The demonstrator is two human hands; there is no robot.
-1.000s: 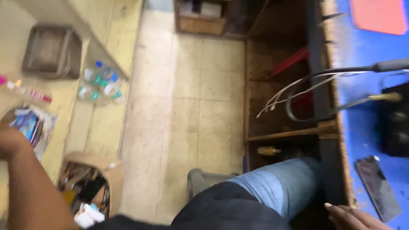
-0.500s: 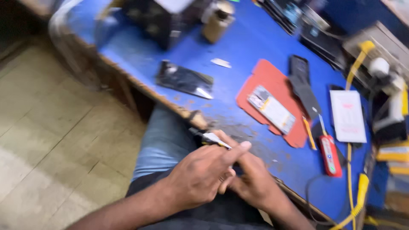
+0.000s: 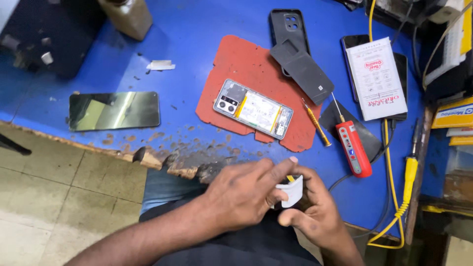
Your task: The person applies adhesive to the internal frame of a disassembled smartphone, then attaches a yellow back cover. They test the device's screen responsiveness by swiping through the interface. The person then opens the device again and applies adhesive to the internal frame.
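Presently both hands pinch 1 small white strip (image 3: 294,191) at the bench edge: left hand (image 3: 244,194) fingers on top, right hand (image 3: 313,212) cradling beneath. Judged step: peeling or preparing it. Beyond the grip lies the opened phone (image 3: 253,108) on its red mat (image 3: 231,64); placement there would demand careful alignment.

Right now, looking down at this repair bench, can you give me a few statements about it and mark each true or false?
1. Both hands, left hand and right hand, pinch a small white piece. True.
2. The opened phone lies on the red mat. True.
3. The red tool lies in the right hand. False: it rests on the blue bench.
4. The black phone case lies on the floor. False: it lies on the bench.
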